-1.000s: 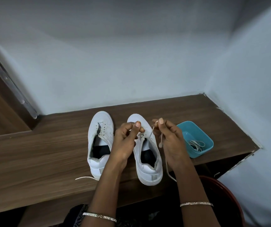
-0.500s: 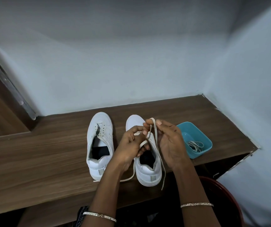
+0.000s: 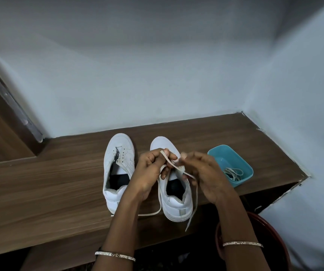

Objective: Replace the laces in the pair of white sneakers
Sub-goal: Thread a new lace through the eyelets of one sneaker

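White lace (image 3: 169,163) is the thing in play. It runs through the right-side sneaker (image 3: 176,208), which stands on the wooden surface (image 3: 49,182) with its toe toward the wall (image 3: 157,75) and its heel toward the person. Its long axis therefore points straight away from the body. Both hands hover over the tongue of that sneaker, close together. The left hand (image 3: 149,173) has its fingers curled and pinches a strand of the lace between thumb and forefinger, holding it up above the eyelets. The right hand (image 3: 206,173) is blurred. Its fingers bend toward the same lace, but I cannot tell whether they grip it. One loose tail trails down the inner side of the sneaker onto the surface, and the other hangs past the heel over the front edge. The next pull probably runs across the sneaker, so the left hand is best placed for the inner eyelets and the right hand for the outer ones. The left-side sneaker (image 3: 116,165) stands just beside it, parallel and looks mostly unlaced, so it still seems to need doing. To the right, near the right hand, a teal tub (image 3: 244,178) holds spare laces (image 3: 233,173). The surface fits into a corner of pale walls, and a dark red round object (image 3: 274,251) sits below its edge.
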Demonstrator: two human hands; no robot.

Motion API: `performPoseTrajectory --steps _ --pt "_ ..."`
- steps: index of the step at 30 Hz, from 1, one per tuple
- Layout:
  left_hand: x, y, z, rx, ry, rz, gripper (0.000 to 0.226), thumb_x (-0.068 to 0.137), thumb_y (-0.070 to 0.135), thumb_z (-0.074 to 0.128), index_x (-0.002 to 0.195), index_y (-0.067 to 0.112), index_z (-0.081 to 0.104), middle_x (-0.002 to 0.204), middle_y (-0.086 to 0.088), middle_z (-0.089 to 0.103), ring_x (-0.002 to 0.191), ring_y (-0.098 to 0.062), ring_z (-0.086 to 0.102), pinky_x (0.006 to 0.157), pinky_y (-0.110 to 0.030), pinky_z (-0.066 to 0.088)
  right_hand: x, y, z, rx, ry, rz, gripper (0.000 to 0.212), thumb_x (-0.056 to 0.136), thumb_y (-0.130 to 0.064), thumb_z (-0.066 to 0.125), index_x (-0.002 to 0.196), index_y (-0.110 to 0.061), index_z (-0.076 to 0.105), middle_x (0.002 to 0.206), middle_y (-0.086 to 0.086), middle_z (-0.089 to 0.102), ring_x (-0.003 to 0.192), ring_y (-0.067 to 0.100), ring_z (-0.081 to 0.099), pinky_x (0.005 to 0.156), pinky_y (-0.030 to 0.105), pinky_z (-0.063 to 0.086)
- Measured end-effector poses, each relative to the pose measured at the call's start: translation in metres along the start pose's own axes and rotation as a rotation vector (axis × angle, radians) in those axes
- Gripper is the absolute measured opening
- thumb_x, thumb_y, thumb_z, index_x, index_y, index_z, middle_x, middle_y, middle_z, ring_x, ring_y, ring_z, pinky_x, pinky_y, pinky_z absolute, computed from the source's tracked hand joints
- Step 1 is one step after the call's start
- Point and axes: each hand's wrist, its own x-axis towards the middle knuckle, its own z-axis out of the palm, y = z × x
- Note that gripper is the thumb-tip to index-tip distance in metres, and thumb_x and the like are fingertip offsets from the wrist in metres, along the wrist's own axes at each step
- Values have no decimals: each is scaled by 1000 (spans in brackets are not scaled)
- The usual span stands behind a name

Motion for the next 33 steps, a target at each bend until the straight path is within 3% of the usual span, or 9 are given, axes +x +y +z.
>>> performPoseTrajectory --steps 4,9,12,16,19,23,26,29,33 --pt "0 0 0 -45 5 17 35 103 21 47 83 0 66 73 -15 65 56 -24 47 55 -27 38 -2 2 8 -86 -179 90 18 93 -4 65 110 -3 64 91 23 74 55 22 63 45 23 47" --pt "0 1 -2 -82 -10 2 34 103 15 45 80 2 67 70 -14 60 50 -17 41 50 -21 37 7 11 13 -394 -50 -126 12 90 -11 72 101 -10 75 82 12 76 59 30 71 57 38 61" --pt "0 3 -5 -107 11 -15 32 97 5 45 75 2 69 73 -14 64 55 -18 51 48 -21 36 8 15 17 -518 3 -201 9 86 -8 74 95 -8 78 76 8 75 56 21 71 57 32 61" --pt "-3 3 -18 -183 119 -34 33 68 12 45 73 -4 73 78 -21 71 68 -23 67 49 -21 42 9 11 10 -340 46 -272 11 87 3 69 90 -5 75 72 7 74 62 18 71 62 26 59" --pt "-3 -3 -15 -35 229 -21 34 90 23 58 80 -5 75 82 -19 74 78 -23 70 66 -25 52 10 10 8 -248 45 -328 15 88 8 66 91 -5 74 74 7 75 64 19 71 67 30 60" --pt "3 -15 -12 -40 314 -61 24 93 22 65 89 1 76 80 -14 75 82 -22 73 81 -30 55 7 6 8 -81 36 -352 9 89 2 67 98 3 71 86 14 76 82 27 74 78 34 61" --pt "4 -16 -13 -94 222 -103 20 100 6 53 102 4 72 80 -14 70 64 -19 68 64 -28 56 5 2 7 -29 5 -370 14 91 3 64 102 8 70 89 16 76 84 24 74 77 27 59" --pt "3 -17 -13 40 169 -85 25 103 2 43 105 7 68 83 -14 68 48 -6 52 50 -17 41 3 1 9 36 -33 -350 15 92 7 59 104 14 66 82 9 77 77 16 74 70 21 57" --pt "1 -15 -9 113 77 -54 29 103 0 40 110 9 67 98 -6 75 93 -13 71 78 -21 55 1 2 15 129 -52 -316 16 94 10 53 104 19 60 76 9 74 71 15 73 66 21 57"
